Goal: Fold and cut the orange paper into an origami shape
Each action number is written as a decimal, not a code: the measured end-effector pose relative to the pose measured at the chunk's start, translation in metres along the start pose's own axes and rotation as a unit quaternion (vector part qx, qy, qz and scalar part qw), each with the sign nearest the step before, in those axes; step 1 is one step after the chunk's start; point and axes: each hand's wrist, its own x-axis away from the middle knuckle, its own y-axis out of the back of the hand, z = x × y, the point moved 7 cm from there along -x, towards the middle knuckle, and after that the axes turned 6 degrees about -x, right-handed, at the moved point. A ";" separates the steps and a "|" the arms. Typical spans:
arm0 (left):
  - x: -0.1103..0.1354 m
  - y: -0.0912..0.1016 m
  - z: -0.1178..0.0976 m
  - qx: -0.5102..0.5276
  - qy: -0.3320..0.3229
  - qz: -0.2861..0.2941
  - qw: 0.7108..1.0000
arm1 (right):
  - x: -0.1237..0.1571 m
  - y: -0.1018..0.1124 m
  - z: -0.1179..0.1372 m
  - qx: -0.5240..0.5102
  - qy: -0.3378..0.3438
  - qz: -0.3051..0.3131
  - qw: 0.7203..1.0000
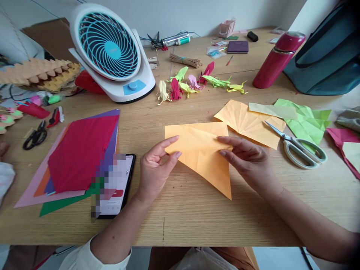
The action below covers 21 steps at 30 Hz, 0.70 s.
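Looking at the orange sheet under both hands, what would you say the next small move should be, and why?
Probably press the fold flat: slide the right hand along the crease while the left hand pins the left edge. The orange paper lies partly folded on the table, with fingertips of both hands on it, and its upper flap looks only lightly creased.
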 end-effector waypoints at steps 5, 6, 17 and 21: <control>-0.002 0.005 0.001 -0.013 -0.018 -0.007 1.000 | -0.003 0.009 0.007 0.029 0.024 -0.021 0.999; -0.001 0.005 0.001 -0.022 -0.024 -0.007 0.999 | -0.003 0.010 0.008 0.031 0.026 -0.024 0.999; -0.001 0.011 -0.006 -0.101 -0.089 -0.023 0.991 | -0.004 0.012 0.008 0.047 0.048 -0.023 0.997; -0.001 0.014 -0.007 -0.125 -0.102 -0.030 0.986 | -0.006 0.010 0.005 0.022 0.053 -0.008 0.998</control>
